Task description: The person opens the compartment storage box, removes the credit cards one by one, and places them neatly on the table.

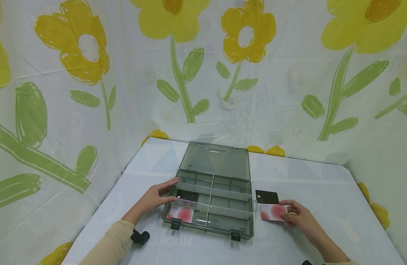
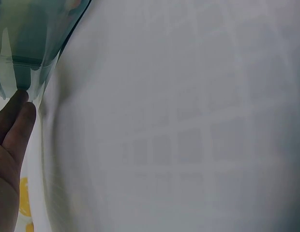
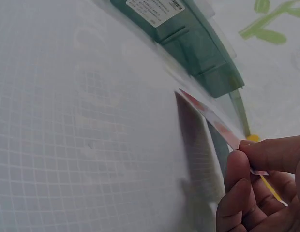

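Observation:
A clear grey-green divided storage box (image 1: 229, 212) lies with its lid (image 1: 216, 160) folded back. My left hand (image 1: 152, 200) rests at the box's left edge, thumb and fingers extended against it; in the left wrist view, straight fingertips (image 2: 28, 108) meet the box's side. To the right of the box, my right hand (image 1: 297, 217) pinches a white card with pink-red circles (image 1: 272, 212) between thumb and fingers. The right wrist view has this card (image 3: 208, 113) tilted edge-on over its shadow. Beyond it lies a black chip card (image 1: 267, 196), partly overlapped by it.
Inside the box, a black card (image 1: 191, 196) lies in the middle-left compartment and a pink-and-white card (image 1: 186, 214) in the front-left one. Two latches (image 1: 235, 236) stick out in front. A flowered curtain (image 1: 203, 92) surrounds the white table (image 1: 309, 191).

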A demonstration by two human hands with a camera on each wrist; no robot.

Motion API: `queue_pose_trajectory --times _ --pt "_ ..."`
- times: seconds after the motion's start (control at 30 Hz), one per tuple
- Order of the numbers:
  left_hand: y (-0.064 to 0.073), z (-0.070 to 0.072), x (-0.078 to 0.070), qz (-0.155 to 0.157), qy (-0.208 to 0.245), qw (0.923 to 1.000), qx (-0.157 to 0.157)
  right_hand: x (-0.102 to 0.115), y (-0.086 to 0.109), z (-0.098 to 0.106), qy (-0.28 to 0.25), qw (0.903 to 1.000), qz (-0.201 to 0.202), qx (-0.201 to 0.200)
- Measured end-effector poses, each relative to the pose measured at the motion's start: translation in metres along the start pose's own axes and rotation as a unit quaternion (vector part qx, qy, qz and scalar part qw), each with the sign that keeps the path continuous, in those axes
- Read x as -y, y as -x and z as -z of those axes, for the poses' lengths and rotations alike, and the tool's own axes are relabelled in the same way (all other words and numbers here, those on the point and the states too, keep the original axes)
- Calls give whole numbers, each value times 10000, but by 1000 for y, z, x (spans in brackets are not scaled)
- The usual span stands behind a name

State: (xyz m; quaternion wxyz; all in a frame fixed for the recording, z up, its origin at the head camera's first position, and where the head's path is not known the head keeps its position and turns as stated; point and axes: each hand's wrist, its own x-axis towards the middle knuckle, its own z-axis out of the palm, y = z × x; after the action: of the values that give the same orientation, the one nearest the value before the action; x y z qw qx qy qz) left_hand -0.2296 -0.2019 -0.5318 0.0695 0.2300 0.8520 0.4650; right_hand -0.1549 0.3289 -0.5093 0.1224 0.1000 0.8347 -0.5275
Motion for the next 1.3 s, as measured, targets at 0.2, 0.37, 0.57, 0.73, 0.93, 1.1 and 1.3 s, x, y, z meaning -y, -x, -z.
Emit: queue_pose_trajectory --times 0.2,0.37,0.57,0.73,0.93,1.1,1.3 --pt "0 0 0 -1 -13 10000 3 -6 -4 -5 181 9998 89 -90" --pt "0 0 0 0 -25 10000 -2 -7 -6 -9 445 9984 191 -290" --pt "0 0 0 68 -19 10000 -1 -7 -8 -15 1114 9914 454 -522" --pt "0 0 -1 51 -39 10000 -13 -6 -7 -18 1534 9846 519 -650" --pt "1 -1 -1 99 -23 9999 4 -2 -6 -21 1965 9759 578 -758" --pt "1 -1 -1 100 -3 9999 -6 2 -6 -23 2396 9657 595 -809" --pt "1 0 -1 57 1 10000 -14 2 -8 -25 2627 9582 695 -892"
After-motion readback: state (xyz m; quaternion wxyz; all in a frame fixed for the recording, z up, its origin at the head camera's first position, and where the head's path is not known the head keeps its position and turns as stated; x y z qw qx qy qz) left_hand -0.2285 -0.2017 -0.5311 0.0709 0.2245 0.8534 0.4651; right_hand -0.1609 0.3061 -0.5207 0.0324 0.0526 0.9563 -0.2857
